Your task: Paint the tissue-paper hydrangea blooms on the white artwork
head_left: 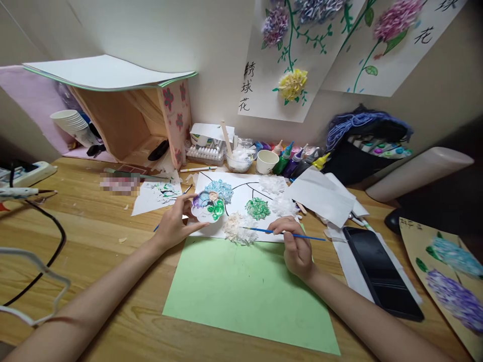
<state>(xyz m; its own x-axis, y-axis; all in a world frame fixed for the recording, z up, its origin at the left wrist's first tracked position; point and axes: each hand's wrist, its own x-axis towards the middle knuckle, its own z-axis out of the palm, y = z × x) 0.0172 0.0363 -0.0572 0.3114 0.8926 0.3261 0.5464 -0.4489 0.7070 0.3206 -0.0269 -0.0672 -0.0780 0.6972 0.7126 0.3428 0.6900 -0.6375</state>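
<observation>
Head view: left hand [174, 221] pinches paint dish [207, 207] by edge, over left part of white paper [243, 183]. Right hand's [296, 246] fingers curl round blue brush [264, 231]. Brush tip at pale fluffy flower [239, 231] on paper's near edge; cannot tell if touching. Blue flower [222, 189] and green flower [257, 208] on same paper. Black phone [381, 271] lies right of green sheet [249, 296].

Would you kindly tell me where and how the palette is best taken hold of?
I would take the palette by its outer edge, coming from the left, as the left hand does. It is a shallow, scalloped dish with paint across much of its face, so a grip in the middle would likely smear; the blue flower sits just beyond.
</observation>
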